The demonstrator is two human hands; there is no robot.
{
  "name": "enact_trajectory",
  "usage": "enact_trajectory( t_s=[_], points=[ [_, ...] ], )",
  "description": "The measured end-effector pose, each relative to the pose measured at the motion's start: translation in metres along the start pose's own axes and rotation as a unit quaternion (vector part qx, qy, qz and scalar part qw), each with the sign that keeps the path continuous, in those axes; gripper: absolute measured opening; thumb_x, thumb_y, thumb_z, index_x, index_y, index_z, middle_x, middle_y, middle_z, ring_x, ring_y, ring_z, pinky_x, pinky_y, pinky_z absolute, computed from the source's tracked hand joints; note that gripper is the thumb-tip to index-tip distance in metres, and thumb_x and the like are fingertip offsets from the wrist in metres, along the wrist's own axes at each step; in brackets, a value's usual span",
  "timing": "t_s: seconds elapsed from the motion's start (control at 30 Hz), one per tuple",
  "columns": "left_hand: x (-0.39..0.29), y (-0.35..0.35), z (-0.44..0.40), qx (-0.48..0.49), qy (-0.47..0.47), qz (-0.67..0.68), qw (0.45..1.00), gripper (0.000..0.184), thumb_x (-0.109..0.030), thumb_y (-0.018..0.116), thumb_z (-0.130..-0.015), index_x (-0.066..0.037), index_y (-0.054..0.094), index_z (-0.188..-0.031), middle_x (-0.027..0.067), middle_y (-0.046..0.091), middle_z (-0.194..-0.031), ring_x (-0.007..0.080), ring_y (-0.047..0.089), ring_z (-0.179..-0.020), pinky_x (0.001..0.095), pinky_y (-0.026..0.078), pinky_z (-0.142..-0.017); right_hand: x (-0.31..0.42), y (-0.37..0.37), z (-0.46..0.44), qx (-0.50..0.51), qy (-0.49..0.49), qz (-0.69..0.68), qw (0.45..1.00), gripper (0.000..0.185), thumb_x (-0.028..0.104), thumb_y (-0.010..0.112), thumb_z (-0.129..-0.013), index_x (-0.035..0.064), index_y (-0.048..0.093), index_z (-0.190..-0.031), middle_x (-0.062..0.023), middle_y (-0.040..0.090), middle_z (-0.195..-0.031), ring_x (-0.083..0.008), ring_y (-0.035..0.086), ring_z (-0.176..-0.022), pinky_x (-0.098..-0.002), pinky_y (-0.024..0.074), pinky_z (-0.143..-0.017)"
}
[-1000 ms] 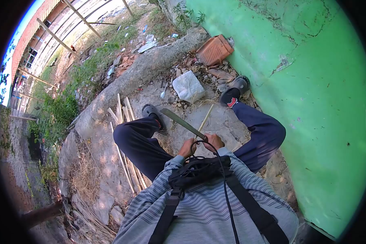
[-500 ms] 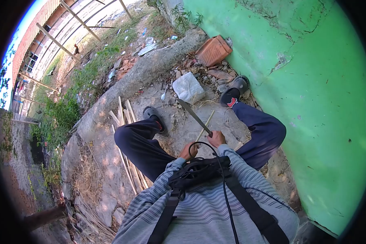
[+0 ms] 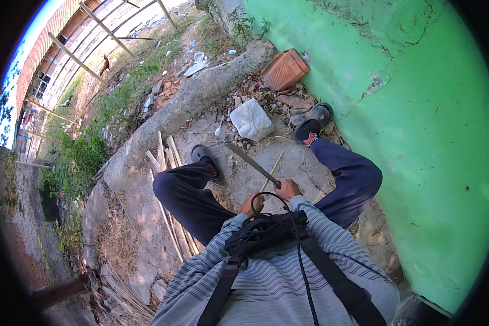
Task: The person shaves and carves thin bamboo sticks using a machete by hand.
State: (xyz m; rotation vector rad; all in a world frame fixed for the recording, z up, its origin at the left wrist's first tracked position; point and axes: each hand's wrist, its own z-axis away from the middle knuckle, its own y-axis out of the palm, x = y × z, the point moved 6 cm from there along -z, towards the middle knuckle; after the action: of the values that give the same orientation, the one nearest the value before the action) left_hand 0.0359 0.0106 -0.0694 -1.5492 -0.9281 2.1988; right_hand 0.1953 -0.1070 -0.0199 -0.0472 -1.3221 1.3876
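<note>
Long dark metal machete (image 3: pixel 250 161) gripped at its handle by curled fingers of right hand (image 3: pixel 288 189); blade's long axis slanted forward-left from them, tip pointed away from the body. Thin pale wooden strip (image 3: pixel 275 165) pinched near its lower end by bent left-hand (image 3: pixel 251 204) fingers, slanted forward-right, crossed by the blade. Left fingertips partly screened by looped black cable (image 3: pixel 298 236). Whitish squarish block (image 3: pixel 252 119) seen ahead of both hands' fingers; loose pale flat slats (image 3: pixel 163 149) scattered leftward.

A grey, dark-striped shirt (image 3: pixel 271 290), navy trousers (image 3: pixel 350 169) and dark clogs (image 3: pixel 323 113) — with black straps (image 3: pixel 339 279) and a black cable (image 3: pixel 302 261).
</note>
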Motion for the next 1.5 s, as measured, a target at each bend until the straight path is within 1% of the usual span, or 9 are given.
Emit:
enact_trajectory(
  t_s=[0.1,0.4,0.53,0.77,0.9,1.03,1.23,1.37,1.5],
  points=[
    [-0.009,-0.005,0.001,-0.028,0.058,0.01,0.998,0.022,-0.016,0.053,-0.095,0.0,0.067,-0.094,0.0301,0.068,-0.086,0.0501,0.067,-0.087,0.0548,0.053,-0.075,0.005,0.0,0.007,0.023,-0.015,0.005,1.0,0.027,0.032,0.068,-0.083,0.0074,0.073,-0.091,-0.024,0.072,-0.091,-0.0452,0.07,-0.091,-0.0526,0.0564,-0.082],
    [-0.019,-0.021,0.004,0.0,-0.05,0.056,0.997,0.022,-0.016,0.052,-0.095,0.0,0.068,-0.093,0.0295,0.068,-0.085,0.0489,0.067,-0.086,0.0537,0.052,-0.075,0.0,0.011,-0.001,-0.012,-0.002,-0.037,0.999,0.026,0.031,0.066,-0.083,0.0094,0.075,-0.095,-0.0226,0.073,-0.09,-0.0451,0.07,-0.089,-0.0525,0.0562,-0.081],
    [-0.027,-0.024,0.004,-0.017,-0.028,0.065,0.997,0.023,-0.016,0.052,-0.095,0.0,0.068,-0.093,0.0294,0.068,-0.086,0.0485,0.067,-0.085,0.0531,0.052,-0.075,0.005,0.003,0.005,-0.005,-0.012,-0.008,1.0,0.027,0.03,0.071,-0.082,0.0054,0.073,-0.091,-0.0206,0.072,-0.084,-0.0431,0.07,-0.084,-0.0495,0.0556,-0.075],
    [-0.017,-0.019,0.003,-0.007,-0.035,0.057,0.998,0.021,-0.017,0.054,-0.095,-0.001,0.067,-0.095,0.0286,0.068,-0.084,0.0481,0.067,-0.084,0.0522,0.052,-0.073,0.002,0.002,0.0,-0.026,0.033,-0.041,0.998,0.031,0.033,0.068,-0.083,0.0099,0.076,-0.102,-0.0218,0.073,-0.093,-0.0447,0.07,-0.091,-0.0513,0.0568,-0.083],
    [-0.025,-0.025,0.008,-0.004,-0.043,0.041,0.998,0.021,-0.018,0.055,-0.094,-0.001,0.067,-0.097,0.0271,0.068,-0.083,0.0464,0.068,-0.082,0.0508,0.052,-0.071,0.008,0.0,0.004,0.011,-0.021,0.011,1.0,0.03,0.034,0.069,-0.082,0.0099,0.076,-0.098,-0.0207,0.074,-0.092,-0.0433,0.071,-0.091,-0.051,0.0571,-0.082],
    [-0.014,-0.021,0.016,0.025,-0.031,0.07,0.997,0.021,-0.018,0.055,-0.094,-0.001,0.067,-0.096,0.026,0.068,-0.082,0.0446,0.069,-0.08,0.05,0.053,-0.071,-0.019,0.005,-0.022,-0.038,0.05,-0.032,0.998,0.031,0.034,0.07,-0.082,0.008,0.076,-0.098,-0.0214,0.074,-0.093,-0.0428,0.071,-0.09,-0.0513,0.0572,-0.083],
    [-0.021,-0.024,0.008,0.014,-0.01,0.047,0.999,0.021,-0.019,0.056,-0.094,-0.002,0.069,-0.096,0.0236,0.068,-0.078,0.043,0.069,-0.077,0.048,0.053,-0.069,-0.005,0.001,-0.003,0.013,-0.026,-0.008,1.0,0.033,0.032,0.07,-0.083,0.0089,0.075,-0.106,-0.0224,0.074,-0.097,-0.0436,0.071,-0.092,-0.0517,0.0565,-0.085],
    [-0.025,-0.035,0.03,-0.01,-0.013,0.077,0.997,0.02,-0.019,0.059,-0.093,-0.003,0.07,-0.096,0.0222,0.069,-0.079,0.0421,0.069,-0.077,0.048,0.053,-0.069,-0.026,-0.01,-0.03,-0.032,0.051,-0.04,0.997,0.032,0.032,0.07,-0.083,0.008,0.076,-0.103,-0.022,0.073,-0.094,-0.0424,0.071,-0.09,-0.0499,0.0573,-0.083],
    [-0.01,-0.025,0.021,0.007,-0.034,0.084,0.996,0.017,-0.017,0.062,-0.09,-0.003,0.069,-0.096,0.0217,0.07,-0.08,0.0406,0.071,-0.077,0.0483,0.053,-0.068,-0.017,-0.016,-0.031,-0.065,0.027,-0.042,0.997,0.032,0.032,0.071,-0.083,0.0064,0.076,-0.102,-0.0217,0.074,-0.092,-0.042,0.071,-0.09,-0.0494,0.0574,-0.082]
  ],
)
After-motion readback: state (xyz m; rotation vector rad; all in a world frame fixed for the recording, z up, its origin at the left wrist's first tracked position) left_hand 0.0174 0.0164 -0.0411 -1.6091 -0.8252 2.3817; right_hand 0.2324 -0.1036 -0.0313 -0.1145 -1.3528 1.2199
